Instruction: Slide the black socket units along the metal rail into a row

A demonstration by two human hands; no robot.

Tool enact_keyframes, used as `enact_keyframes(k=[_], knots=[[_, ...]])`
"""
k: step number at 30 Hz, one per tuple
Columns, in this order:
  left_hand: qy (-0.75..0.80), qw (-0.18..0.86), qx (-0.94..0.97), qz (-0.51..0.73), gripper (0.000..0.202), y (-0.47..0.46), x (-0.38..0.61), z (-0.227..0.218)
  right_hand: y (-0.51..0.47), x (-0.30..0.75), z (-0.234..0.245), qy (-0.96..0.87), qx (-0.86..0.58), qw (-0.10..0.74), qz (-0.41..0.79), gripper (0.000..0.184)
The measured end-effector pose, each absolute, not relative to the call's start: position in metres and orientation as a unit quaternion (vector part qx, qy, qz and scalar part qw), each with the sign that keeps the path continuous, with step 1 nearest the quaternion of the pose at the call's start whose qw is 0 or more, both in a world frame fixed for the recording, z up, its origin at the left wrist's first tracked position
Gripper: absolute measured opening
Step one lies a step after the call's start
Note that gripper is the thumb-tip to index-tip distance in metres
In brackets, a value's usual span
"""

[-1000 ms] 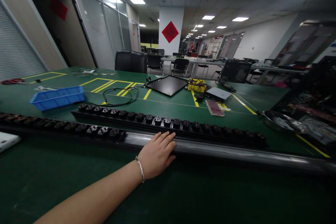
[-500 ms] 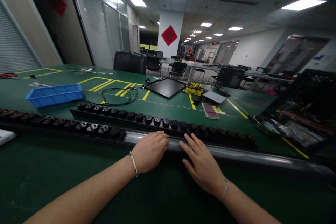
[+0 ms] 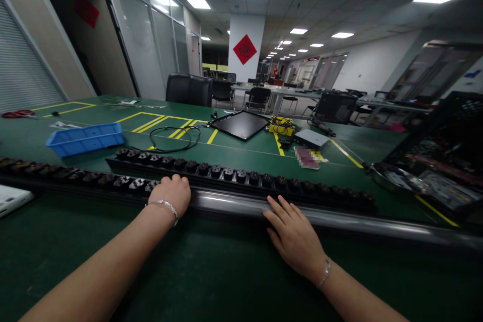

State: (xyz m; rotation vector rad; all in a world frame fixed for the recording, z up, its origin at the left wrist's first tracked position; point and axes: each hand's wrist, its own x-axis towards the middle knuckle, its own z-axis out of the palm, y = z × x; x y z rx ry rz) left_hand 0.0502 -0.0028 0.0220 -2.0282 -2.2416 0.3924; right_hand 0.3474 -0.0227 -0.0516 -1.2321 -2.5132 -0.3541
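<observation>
A long dark rail (image 3: 226,202) with a shiny smooth stretch lies across the green table in front of me. Black socket-like pieces (image 3: 105,179) fill its left part in a row. My left hand (image 3: 171,195) is curled over the rail where that row meets the smooth stretch; its fingertips and whatever they grip are hidden. Farther right, my right hand (image 3: 296,239) rests with fingers spread and tips on the smooth surface, holding nothing. Just behind lies a second black rail (image 3: 204,167) lined with similar pieces.
Behind the rails stand a blue bin (image 3: 86,138), a black cable (image 3: 175,147), a flat black panel (image 3: 241,125), a yellow box with wires (image 3: 282,126) and a grey box (image 3: 311,138). Red-handled scissors (image 3: 18,114) lie far left, a white device (image 3: 13,199) near left, a metal bowl (image 3: 396,178) right.
My left hand has moved left along the rail, from the smooth stretch to the end of the row of pieces. My right hand stays nearly in place; the view has shifted slightly.
</observation>
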Motion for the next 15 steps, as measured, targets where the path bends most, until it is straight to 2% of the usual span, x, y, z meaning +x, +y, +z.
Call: enact_keyframes(k=[7, 15], knots=[[-0.715, 0.055, -0.685, 0.126, 0.039, -0.004, 0.060, 0.020, -0.023, 0.347, -0.051, -0.878, -0.426, 0.170, -0.136, 0.030], [-0.658, 0.062, -0.749, 0.050, 0.032, -0.013, 0.078, 0.015, -0.024, 0.347, -0.050, -0.877, -0.429, 0.167, -0.136, 0.035]])
